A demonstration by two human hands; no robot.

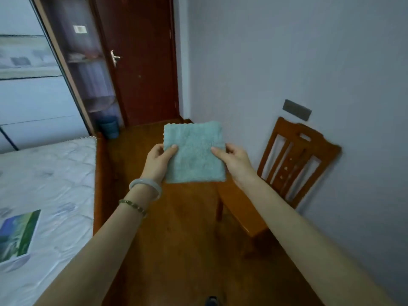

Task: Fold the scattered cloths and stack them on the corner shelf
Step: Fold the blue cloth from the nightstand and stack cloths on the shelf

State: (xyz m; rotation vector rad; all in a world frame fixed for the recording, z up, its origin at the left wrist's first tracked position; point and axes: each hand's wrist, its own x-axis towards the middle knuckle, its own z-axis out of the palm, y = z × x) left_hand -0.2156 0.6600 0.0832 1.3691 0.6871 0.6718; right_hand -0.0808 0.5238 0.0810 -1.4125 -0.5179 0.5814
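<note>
1. Both thumbs press flat on the top face of a teal cloth, the other fingers curled out of sight beneath it; the left hand pinches the left edge and the right hand pinches the right edge.

2. The cloth is held in mid-air over the wooden floor, spread as a neat, nearly square pad that looks already folded, its scalloped edge on the far side and its plain edge near the wrists.

3. Neither hand is nearer: the grips sit level and opposite each other, so the cloth lies straight between the fingers and reaches away toward the far end of the room.

4. A pale bangle and a beaded bracelet circle the left wrist.

5. A wooden chair stands to the right against the wall; a bed with a book on it lies to the left.

6. At the far left, beside a dark red door, stands a tall shelf unit, probably the destination, well apart from the cloth and ahead-left of both hands. A blue bin sits at its foot.
</note>
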